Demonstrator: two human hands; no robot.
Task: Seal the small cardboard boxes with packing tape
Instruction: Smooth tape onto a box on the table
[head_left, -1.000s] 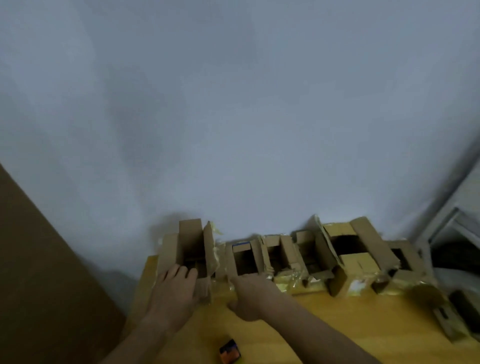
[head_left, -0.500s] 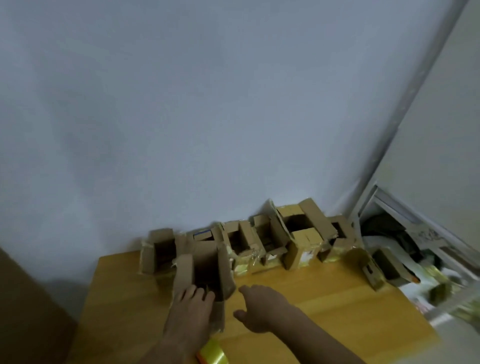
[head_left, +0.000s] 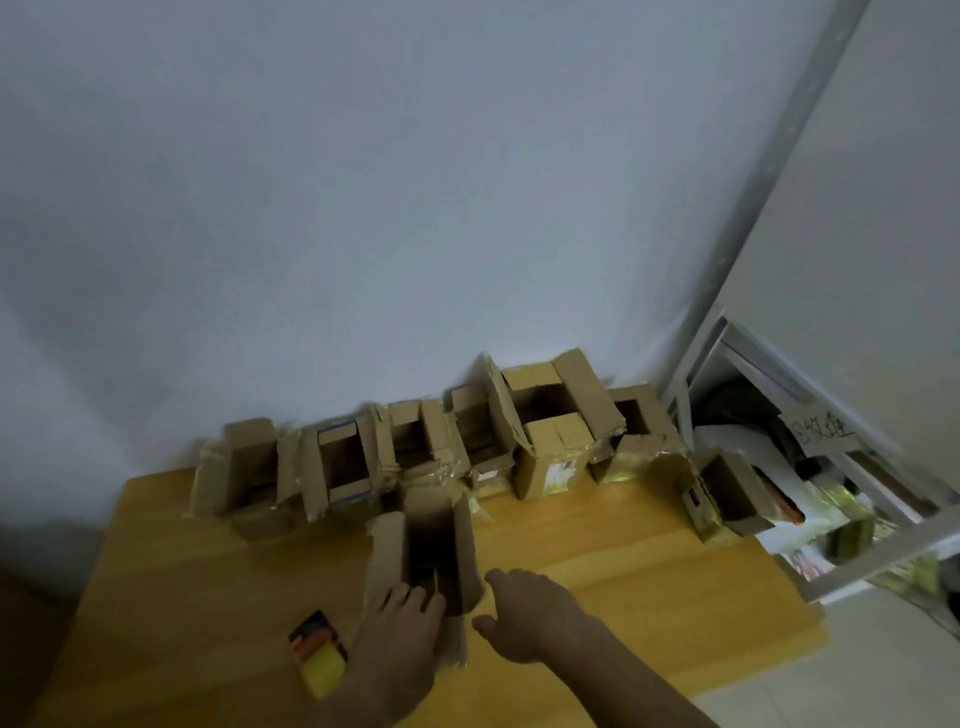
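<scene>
One small open cardboard box stands alone on the yellow wooden table, in front of a row of several open boxes along the wall. My left hand lies on this box's near flap, fingertips at the rim of the opening, thumb hidden. Just right of the box, my right hand hovers with relaxed fingers and holds nothing. A yellow tape roll in an orange-and-black dispenser lies on the table left of my left hand.
A taller open box stands in the row's right part. Another box lies tipped at the table's right edge. Beyond that edge stands a white rack full of clutter. A grey wall rises behind the row.
The box under my left hand has come out of the row toward me. Both hands moved back with it. The view swung right and down, bringing the tape dispenser into sight.
</scene>
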